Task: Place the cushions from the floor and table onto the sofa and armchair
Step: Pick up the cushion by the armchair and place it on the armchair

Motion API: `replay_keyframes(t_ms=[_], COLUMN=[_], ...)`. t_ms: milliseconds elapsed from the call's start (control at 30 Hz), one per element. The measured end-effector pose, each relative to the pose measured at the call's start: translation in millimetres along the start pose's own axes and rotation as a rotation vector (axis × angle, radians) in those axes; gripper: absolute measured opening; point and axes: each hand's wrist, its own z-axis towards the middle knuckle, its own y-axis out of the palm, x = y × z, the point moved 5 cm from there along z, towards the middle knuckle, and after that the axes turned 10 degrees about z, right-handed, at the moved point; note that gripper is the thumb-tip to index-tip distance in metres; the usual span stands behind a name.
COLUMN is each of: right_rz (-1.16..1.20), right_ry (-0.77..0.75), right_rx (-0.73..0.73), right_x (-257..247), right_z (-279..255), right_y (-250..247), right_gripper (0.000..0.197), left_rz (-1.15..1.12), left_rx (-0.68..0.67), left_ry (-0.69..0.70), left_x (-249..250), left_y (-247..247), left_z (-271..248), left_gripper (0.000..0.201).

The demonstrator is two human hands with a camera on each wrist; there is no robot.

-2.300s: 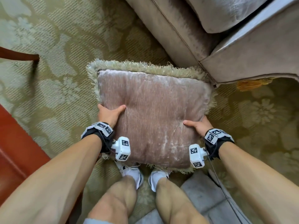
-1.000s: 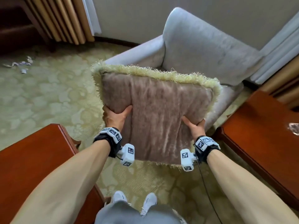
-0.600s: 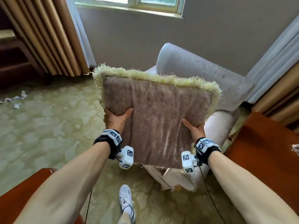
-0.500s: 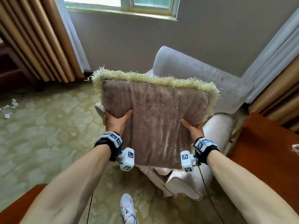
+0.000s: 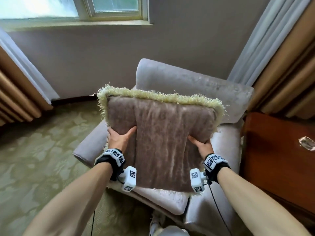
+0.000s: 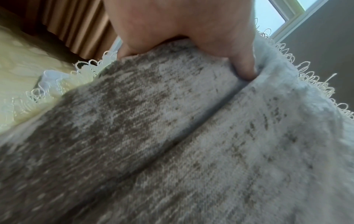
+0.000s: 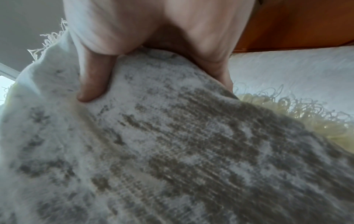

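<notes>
A square brown velvet cushion with a pale yellow fringe hangs tilted in the air over the seat of a grey armchair. My left hand grips its left side, thumb on the front face and fingers behind. My right hand grips its right side the same way. In the left wrist view the thumb presses a crease into the cushion. In the right wrist view the thumb digs into the cushion, with the armchair arm behind. Most of the seat is hidden by the cushion.
A red-brown wooden table stands right of the armchair with a crumpled wrapper on it. Tan curtains hang at right and left. Patterned green carpet spreads to the left. A window sits above the wall.
I have lifted the cushion from the floor, turned and walked to the armchair. Over the last half second it has come closer and now hangs above the seat. Both grips are unchanged.
</notes>
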Motion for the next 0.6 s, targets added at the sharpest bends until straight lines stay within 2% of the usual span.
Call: replay_keyframes(t_ms=[200,300,367,533,600], right_rz=[0.02,0.025,0.027,0.07,0.065], right_ry=[0.103,0.154,0.172,0.149,0.151], right_rx=[0.137,0.163,0.191,0.246,0.266], right_x=[21,42,33,11,13], right_z=[74,117,122,135,147], right_y=[12,10,14,24,31], right_gripper=[0.121,0.122,0.123,0.096,0.091], left_rz=[0.114,0.172,0.201,0.283,0.302], left_rx=[-0.07,-0.108,-0.139,-0.252,-0.274], left_ry=[0.0,0.026,0.049,0.062,0.055], left_x=[40,61,73,92,95], left_y=[45,67,80,112,124], left_z=[66,98,116,161,180], left_gripper=[0.126,0.123,0.122,0.12,0.121])
